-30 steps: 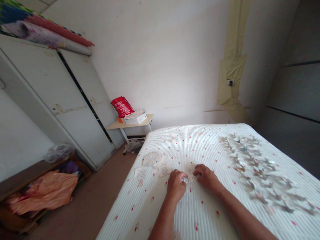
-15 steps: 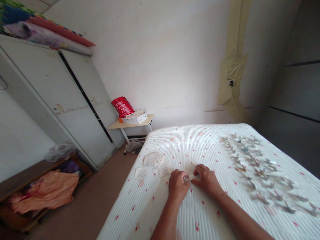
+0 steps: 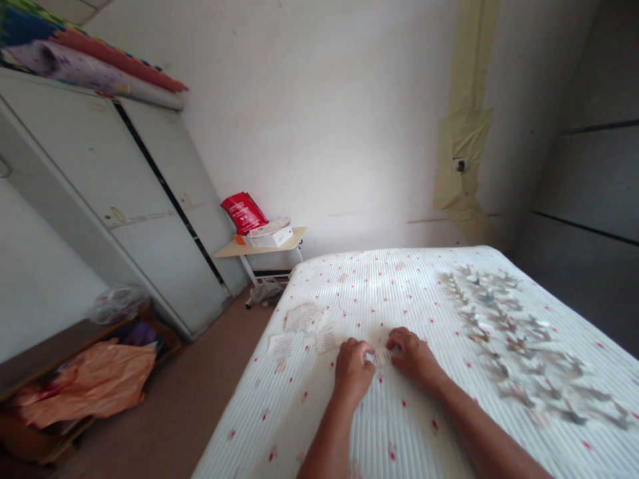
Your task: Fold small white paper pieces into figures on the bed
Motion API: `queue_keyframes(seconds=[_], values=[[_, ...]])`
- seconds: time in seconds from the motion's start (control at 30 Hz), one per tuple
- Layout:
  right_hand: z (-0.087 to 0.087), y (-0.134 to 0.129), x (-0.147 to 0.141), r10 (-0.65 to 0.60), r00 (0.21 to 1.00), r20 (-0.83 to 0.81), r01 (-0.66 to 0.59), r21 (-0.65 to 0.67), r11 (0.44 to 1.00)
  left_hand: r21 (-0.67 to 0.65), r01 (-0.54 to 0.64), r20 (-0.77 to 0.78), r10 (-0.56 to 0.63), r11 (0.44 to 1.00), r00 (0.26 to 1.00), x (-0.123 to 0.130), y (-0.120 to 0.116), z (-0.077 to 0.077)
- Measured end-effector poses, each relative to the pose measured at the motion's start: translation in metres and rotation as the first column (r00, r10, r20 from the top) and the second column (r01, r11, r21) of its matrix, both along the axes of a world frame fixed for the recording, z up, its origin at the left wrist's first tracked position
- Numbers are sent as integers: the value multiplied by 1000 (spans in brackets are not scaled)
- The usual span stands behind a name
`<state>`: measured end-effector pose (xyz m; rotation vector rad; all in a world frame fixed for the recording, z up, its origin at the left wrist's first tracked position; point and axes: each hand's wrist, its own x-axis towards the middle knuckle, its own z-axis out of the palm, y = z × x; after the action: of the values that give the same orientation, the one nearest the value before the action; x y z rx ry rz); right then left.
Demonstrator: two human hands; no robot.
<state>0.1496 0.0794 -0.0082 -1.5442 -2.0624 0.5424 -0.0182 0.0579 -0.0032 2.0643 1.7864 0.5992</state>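
Note:
A small piece of printed paper lies on the white, red-dotted bed cover between my hands. My left hand has its fingers curled at the paper's left edge. At its right edge, my right hand holds thumb and fingertips close together on the paper. To the left of my hands are a loose printed sheet, another one and a pile of printed sheets. Several small folded paper shapes stand in rows on the right side of the bed.
Beyond the bed's left far corner, a small table holds a red bag and a white box. Grey cabinets stand at the left. An orange plastic sheet lies on a low shelf.
My hands have moved slightly apart, and more of the small paper between them shows. The other papers and the folded shapes have stayed in place.

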Motion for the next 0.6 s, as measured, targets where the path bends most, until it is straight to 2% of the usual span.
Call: queue_keyframes(seconds=[0.23, 0.47, 0.6], values=[[-2, 2, 3, 36, 999, -32, -35, 26, 999, 32, 25, 18, -26, 999, 1000, -3, 0, -3], [-2, 2, 6, 21, 999, -44, -22, -27, 999, 31, 19, 62, -20, 999, 998, -3, -4, -1], [-4, 0, 5, 47, 999, -24, -47, 0, 999, 29, 11, 58, -13, 1000, 998, -3, -5, -3]])
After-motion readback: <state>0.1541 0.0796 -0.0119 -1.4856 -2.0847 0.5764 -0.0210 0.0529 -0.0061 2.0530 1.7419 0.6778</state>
